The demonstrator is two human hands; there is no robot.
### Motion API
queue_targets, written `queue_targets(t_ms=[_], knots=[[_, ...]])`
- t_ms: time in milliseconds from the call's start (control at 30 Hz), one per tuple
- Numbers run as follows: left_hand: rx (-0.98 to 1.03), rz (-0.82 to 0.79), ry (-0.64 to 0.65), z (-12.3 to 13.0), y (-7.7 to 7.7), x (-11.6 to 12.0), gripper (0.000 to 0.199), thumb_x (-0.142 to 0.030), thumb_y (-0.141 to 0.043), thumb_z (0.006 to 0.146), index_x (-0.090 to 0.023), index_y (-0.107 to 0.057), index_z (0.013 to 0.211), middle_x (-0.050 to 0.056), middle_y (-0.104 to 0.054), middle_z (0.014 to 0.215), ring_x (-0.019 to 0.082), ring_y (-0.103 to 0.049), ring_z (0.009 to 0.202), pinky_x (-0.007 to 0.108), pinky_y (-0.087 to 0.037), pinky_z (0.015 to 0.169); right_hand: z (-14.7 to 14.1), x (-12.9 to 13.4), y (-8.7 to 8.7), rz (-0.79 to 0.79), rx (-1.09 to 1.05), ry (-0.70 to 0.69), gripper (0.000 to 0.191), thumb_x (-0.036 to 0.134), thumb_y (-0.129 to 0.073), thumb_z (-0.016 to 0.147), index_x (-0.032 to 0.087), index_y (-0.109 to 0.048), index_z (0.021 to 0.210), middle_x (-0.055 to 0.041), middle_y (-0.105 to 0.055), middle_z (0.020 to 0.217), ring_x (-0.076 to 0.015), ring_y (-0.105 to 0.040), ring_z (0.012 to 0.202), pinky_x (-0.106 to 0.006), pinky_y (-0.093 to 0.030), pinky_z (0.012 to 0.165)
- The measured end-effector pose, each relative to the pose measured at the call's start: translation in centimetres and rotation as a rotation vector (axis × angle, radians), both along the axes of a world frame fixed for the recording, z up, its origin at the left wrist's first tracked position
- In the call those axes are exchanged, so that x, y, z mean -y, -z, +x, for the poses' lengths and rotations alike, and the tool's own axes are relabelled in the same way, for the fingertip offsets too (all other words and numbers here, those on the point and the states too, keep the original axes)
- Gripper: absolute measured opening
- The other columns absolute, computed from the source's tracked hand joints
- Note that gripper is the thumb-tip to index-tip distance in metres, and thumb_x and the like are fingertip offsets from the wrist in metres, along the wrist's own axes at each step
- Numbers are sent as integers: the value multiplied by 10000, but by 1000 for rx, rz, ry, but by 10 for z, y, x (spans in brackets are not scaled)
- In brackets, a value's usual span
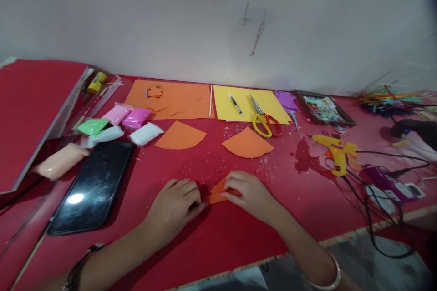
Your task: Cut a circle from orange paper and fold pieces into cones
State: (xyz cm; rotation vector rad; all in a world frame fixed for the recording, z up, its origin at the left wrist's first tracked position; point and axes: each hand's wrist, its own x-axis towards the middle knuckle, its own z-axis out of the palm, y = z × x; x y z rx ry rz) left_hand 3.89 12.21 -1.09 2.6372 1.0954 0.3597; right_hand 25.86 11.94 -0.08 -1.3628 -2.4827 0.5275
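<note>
Near the front of the red table, my right hand [247, 195] is closed on an orange paper piece [216, 192] that looks folded or rolled to a point. My left hand [177, 207] lies at the paper's left tip, thumb and fingers pinched there; the fingertips partly hide that end. Beyond my hands lie two flat orange paper sectors, a left sector [180, 136] and a right sector [247, 142]. Scissors [262, 120] with yellow and red handles rest partly on a yellow sheet [266, 100], beside a marker [235, 104].
A black phone [92, 186] and soft clay packets [136, 117] lie left, near a large red board [37, 104]. An orange sheet [184, 97] holds scraps at the back. Right are a yellow glue gun [336, 150], trailing cables [367, 223], a purple power strip [392, 184] and a tray [348, 121].
</note>
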Motion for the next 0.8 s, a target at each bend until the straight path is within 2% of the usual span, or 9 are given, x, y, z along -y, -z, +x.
queue_targets(t_ms=[367, 567, 667, 800], knots=[[-88, 23, -16, 4, -3, -2, 231, -243, -464, 852, -174, -526, 640, -13, -553, 641, 143, -496, 574, 297, -289, 594, -4, 2, 3, 107, 140, 15, 119, 230, -542, 823, 171, -508, 726, -10, -540, 732, -145, -485, 694, -246, -364, 611], [-105, -1, -16, 0, -4, -6, 174, -181, -468, 816, -178, -533, 655, -4, -545, 681, 152, -510, 639, 291, -316, 610, -7, 3, 6, 115, 142, 69, 114, 219, -531, 828, 171, -504, 729, -18, -546, 739, -153, -491, 693, -253, -369, 606], [-100, -10, 67, -4, -2, -12, 105, -187, -469, 829, -191, -574, 821, 11, -560, 789, 160, -523, 706, 283, -350, 632, -8, 4, 7, 116, 141, 87, 117, 205, -525, 830, 167, -506, 721, -24, -548, 737, -155, -495, 690, -255, -377, 609], [-99, 23, 255, -9, -2, -24, 320, -222, -488, 851, -321, -491, 1155, 38, -516, 1099, 197, -499, 955, 318, -374, 791, -10, 4, 7, 137, 162, 102, 105, 197, -543, 819, 161, -517, 724, -30, -559, 733, -162, -504, 689, -260, -385, 613]])
